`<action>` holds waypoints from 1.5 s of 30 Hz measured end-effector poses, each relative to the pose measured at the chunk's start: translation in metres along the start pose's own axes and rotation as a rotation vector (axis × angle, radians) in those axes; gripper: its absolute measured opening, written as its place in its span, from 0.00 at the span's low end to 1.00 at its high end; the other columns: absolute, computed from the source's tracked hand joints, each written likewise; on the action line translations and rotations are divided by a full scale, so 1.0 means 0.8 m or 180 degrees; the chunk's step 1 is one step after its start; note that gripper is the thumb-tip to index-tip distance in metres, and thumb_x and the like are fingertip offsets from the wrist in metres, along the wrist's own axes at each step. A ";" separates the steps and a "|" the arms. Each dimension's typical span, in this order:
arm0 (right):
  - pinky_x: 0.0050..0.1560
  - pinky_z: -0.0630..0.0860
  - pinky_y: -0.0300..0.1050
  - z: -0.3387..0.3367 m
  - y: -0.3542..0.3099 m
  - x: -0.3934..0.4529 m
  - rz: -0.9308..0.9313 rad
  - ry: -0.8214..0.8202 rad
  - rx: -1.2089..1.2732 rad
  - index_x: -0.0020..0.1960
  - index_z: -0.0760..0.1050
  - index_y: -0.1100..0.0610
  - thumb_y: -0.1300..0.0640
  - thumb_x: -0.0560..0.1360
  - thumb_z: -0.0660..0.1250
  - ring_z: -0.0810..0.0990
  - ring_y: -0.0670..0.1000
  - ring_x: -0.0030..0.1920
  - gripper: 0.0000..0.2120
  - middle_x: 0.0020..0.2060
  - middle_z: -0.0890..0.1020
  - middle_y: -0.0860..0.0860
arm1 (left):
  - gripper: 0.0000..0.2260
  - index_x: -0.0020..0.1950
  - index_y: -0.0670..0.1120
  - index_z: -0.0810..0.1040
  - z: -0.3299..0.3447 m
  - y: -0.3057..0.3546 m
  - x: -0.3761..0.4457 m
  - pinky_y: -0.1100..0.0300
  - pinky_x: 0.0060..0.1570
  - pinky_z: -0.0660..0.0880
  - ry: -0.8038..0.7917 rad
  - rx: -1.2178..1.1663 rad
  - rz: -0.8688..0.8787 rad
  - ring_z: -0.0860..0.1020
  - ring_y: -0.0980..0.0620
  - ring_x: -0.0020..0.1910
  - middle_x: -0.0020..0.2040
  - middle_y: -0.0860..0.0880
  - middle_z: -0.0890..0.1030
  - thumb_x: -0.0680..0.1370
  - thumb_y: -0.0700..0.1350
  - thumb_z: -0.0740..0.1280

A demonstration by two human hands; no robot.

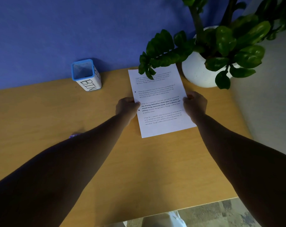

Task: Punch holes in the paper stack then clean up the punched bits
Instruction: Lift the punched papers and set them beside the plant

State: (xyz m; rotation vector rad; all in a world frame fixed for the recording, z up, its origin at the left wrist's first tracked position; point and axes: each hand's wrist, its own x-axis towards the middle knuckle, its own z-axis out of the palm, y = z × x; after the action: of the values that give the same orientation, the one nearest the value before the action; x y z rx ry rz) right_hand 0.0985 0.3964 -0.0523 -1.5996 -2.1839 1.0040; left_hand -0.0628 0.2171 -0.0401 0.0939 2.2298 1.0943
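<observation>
A white paper stack (160, 104) with printed paragraphs lies on the wooden desk (106, 161), right of centre, its far end under the plant's leaves. Two dark punched holes show along its left margin. My left hand (126, 108) pinches the stack's left edge between the holes. My right hand (195, 104) grips the right edge, fingers curled over it. A small purple object (74, 135) peeks out from behind my left forearm, mostly hidden. A white and blue mesh container marked BIN (86, 75) stands at the desk's back edge, left of the paper.
A white pot with a leafy green plant (204, 63) stands at the back right corner, its leaves overhanging the paper's top. A blue wall runs behind the desk. The desk's near edge and floor show at the bottom.
</observation>
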 end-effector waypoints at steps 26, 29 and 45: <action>0.44 0.74 0.46 0.014 0.008 -0.026 0.0019 0.0552 0.0005 0.54 0.79 0.61 0.68 0.71 0.61 0.78 0.58 0.52 0.14 0.52 0.80 0.58 | 0.30 0.79 0.49 0.59 0.003 -0.037 -0.011 0.48 0.68 0.63 0.0181 0.2026 0.1351 0.57 0.45 0.75 0.79 0.53 0.61 0.79 0.51 0.66; 0.48 0.77 0.51 0.014 0.008 -0.026 0.0045 0.0519 -0.0066 0.54 0.79 0.61 0.66 0.72 0.62 0.77 0.59 0.53 0.13 0.53 0.79 0.58 | 0.30 0.79 0.48 0.59 0.004 -0.035 -0.012 0.47 0.69 0.62 0.0170 0.2020 0.1325 0.56 0.45 0.76 0.79 0.53 0.60 0.79 0.51 0.65; 0.63 0.71 0.57 0.029 -0.022 -0.090 -0.0647 0.0352 -0.0603 0.66 0.72 0.59 0.56 0.75 0.64 0.69 0.56 0.68 0.20 0.66 0.75 0.55 | 0.25 0.77 0.49 0.64 -0.038 -0.062 -0.053 0.44 0.72 0.60 0.0385 0.2144 0.1419 0.57 0.46 0.78 0.79 0.51 0.62 0.81 0.50 0.62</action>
State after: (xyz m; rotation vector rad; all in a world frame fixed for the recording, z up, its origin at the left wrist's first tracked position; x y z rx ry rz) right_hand 0.0983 0.3188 -0.0442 -1.4321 -2.3652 0.6527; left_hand -0.0364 0.1502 -0.0409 0.8590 2.6731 0.5082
